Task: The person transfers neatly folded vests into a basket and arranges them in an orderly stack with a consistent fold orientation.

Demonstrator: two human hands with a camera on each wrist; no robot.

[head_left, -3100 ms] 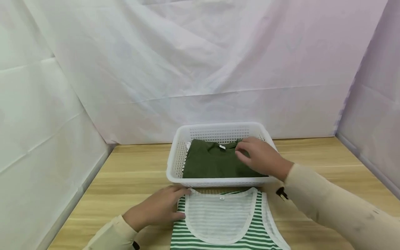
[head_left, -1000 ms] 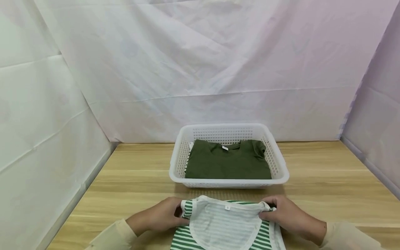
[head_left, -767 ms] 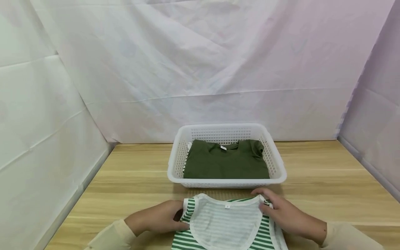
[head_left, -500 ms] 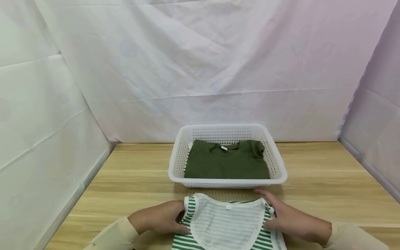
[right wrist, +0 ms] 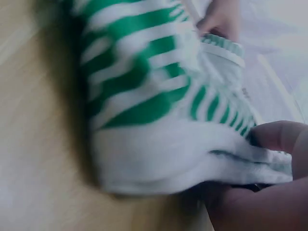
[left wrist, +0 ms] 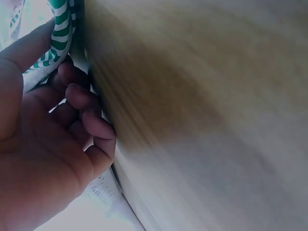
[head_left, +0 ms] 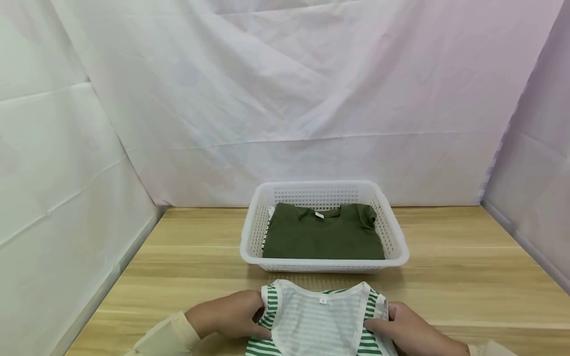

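Note:
A green-and-white striped tank top with white trim and a small neck label lies at the near edge of the table, its lower part cut off by the frame. My left hand pinches its left armhole edge; in the left wrist view the thumb and fingers sit on either side of the striped cloth. On the other side my right hand pinches the right armhole edge. The right wrist view shows the white-trimmed edge between that hand's thumb and fingers.
Behind the tank top stands a white plastic basket holding a folded dark green shirt; a bit of striped cloth shows at its left. White sheets hang around the back and sides of the wooden table.
Three seconds ago my right hand was over the green shirt in the basket; it has since come down to the tank top. Lately it has shifted its grip lower along the right armhole.

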